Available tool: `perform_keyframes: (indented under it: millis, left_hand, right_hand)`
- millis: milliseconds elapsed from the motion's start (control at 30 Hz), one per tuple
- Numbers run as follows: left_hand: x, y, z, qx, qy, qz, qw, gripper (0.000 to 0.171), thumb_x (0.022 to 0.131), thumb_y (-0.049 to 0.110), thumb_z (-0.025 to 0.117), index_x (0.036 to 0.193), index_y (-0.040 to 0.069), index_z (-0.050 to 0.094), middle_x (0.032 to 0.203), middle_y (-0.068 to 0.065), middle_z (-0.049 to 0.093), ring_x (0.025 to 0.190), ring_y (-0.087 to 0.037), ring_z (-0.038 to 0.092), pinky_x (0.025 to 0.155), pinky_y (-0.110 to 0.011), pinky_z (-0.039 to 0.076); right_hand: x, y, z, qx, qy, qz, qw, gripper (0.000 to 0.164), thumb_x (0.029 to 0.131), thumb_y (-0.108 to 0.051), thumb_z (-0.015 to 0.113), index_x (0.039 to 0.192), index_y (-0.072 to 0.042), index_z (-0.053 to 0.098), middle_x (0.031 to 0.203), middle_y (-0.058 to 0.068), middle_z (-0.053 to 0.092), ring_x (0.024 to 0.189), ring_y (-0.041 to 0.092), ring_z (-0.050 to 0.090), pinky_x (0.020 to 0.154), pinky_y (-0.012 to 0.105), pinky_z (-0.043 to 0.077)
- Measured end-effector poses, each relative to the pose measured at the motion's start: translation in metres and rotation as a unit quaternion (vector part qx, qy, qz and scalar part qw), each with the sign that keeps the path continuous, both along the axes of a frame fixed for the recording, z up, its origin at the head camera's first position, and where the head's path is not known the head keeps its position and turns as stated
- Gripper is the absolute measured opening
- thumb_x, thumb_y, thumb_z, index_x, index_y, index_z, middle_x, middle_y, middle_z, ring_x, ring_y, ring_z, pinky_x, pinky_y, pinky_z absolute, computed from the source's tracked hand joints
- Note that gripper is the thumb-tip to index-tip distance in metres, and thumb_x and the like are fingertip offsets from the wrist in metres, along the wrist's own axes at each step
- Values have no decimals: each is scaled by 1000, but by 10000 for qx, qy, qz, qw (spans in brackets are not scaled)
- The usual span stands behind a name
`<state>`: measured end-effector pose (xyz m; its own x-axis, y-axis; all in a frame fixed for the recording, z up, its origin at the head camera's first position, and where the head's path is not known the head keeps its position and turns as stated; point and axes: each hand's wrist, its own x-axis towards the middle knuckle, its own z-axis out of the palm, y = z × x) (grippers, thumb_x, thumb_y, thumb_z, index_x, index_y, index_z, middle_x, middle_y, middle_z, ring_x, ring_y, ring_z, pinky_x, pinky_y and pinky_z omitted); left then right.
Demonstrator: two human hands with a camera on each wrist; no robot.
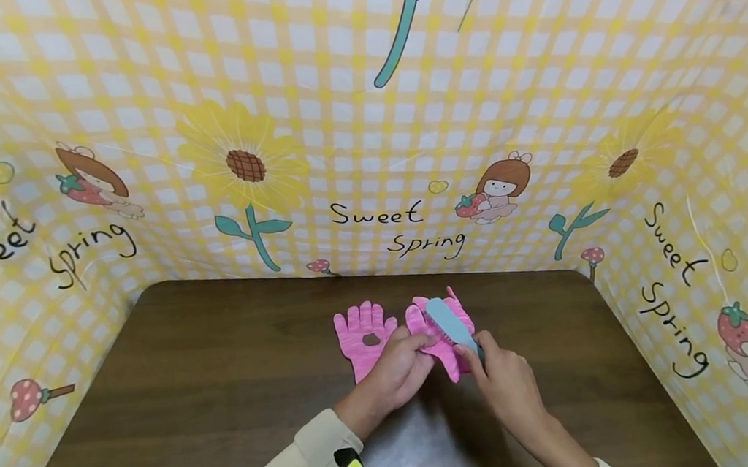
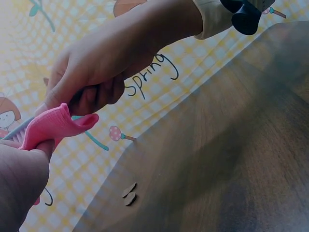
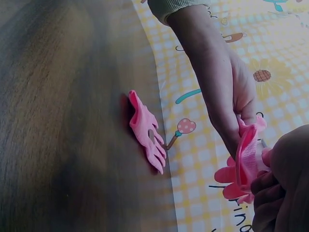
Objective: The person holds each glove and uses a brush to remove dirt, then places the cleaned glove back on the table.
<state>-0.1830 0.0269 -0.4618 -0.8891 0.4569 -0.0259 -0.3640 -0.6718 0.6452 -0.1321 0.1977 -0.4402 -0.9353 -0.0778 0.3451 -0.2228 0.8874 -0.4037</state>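
In the head view my left hand pinches a pink knit glove near the middle, lifted above the table. My right hand grips the handle of a light blue brush. The brush head lies against the raised glove, its bristles turned toward it. A second pink glove lies flat on the table to the left, fingers pointing away, with a brown patch on it. In the left wrist view, the held glove folds over between both hands, and part of the brush is hidden.
Two small brown flat pieces lie on the table in the left wrist view. The dark wooden table is bordered at the back and sides by a yellow checked cloth.
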Motion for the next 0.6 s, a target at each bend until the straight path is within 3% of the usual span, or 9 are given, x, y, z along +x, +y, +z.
perform_keyframes:
  millis: [300, 600]
  left_hand:
    - [-1, 6, 0, -41, 14, 155, 9999, 47, 95, -10, 30, 142, -12, 33, 142, -11, 47, 139, -19, 40, 128, -47, 23]
    - [1, 5, 0, -51, 58, 49, 10000, 54, 97, -9, 30, 151, -11, 30, 161, -21, 36, 146, -24, 36, 128, -49, 21]
  right_hand:
    - [-2, 7, 4, -6, 63, -306, 9995, 28, 100, -32, 65, 105, -5, 62, 56, -6, 37, 48, 11, 36, 43, 25, 28]
    - [-4, 12, 0, 19, 76, -417, 9991, 29, 98, -32, 67, 103, -4, 61, 56, -4, 39, 49, 13, 39, 44, 27, 31]
